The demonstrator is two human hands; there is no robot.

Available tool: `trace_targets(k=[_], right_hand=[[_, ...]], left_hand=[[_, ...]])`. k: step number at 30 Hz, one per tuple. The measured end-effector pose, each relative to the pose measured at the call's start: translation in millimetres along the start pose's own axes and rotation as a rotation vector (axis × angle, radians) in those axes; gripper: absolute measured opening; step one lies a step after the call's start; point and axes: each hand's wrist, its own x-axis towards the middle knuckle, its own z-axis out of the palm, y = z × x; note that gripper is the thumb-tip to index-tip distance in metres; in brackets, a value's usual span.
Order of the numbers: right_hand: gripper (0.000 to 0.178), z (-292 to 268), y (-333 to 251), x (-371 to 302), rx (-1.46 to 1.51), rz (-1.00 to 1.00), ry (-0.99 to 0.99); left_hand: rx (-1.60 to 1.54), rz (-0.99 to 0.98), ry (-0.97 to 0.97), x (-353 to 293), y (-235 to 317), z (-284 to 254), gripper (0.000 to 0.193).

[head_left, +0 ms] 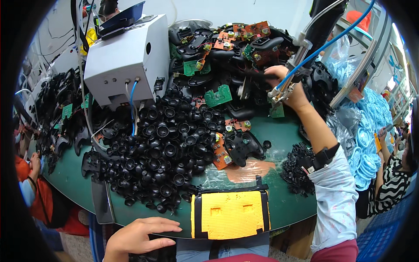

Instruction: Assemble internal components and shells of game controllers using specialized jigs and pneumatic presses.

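My left hand (144, 233) is open at the table's near edge, fingers stretched and thumb apart, with nothing in it. It lies left of a yellow ribbed pad (230, 214) with black tape down both sides. My right hand (291, 87) reaches to the far pile of black game controller shells (244, 52), its fingers curled over a dark, blurred thing I cannot make out. A metal tool head (281, 94) with a blue hose partly covers this hand. Between the hands lie a black controller shell (246, 148) and a brown circuit board (221, 153).
A heap of black thumbstick caps (170, 139) covers the middle left, before a grey box machine (126, 65). Small black parts (299, 168) lie beside my right forearm. Light blue coils (371, 126) are piled at the right. Other people sit at both sides.
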Motion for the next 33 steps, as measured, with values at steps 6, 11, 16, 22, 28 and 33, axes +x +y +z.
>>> trace_targets(k=[6,11,16,22,28,33], right_hand=[[0.023,-50.5,-15.0,6.1,0.411,0.334,0.434],[0.015,-106.6,-50.3,-10.1,0.61,0.436,0.803],[0.021,-153.0,-114.8,-71.6,0.221,0.473,0.782],[0.029,-162.6,-202.7,-145.8,0.147,0.55,0.465],[0.033,-108.3,-271.8,-171.3,0.403,0.618,0.29],[0.021,-63.1,-289.6,-161.3,0.027,-0.152,-0.214]], left_hand=[[-0.051,-0.026,-0.007,-1.4,1.3,2.8,0.035],[-0.076,0.014,-0.052,6.4,10.5,15.1,0.031],[-0.118,0.066,-0.11,17.0,18.2,29.1,0.03],[-0.521,-0.031,-0.19,56.2,23.6,71.0,0.034],[-1.083,-0.251,-0.688,101.8,39.2,123.6,0.073],[-1.414,-0.284,-0.412,106.0,35.4,128.4,0.07]])
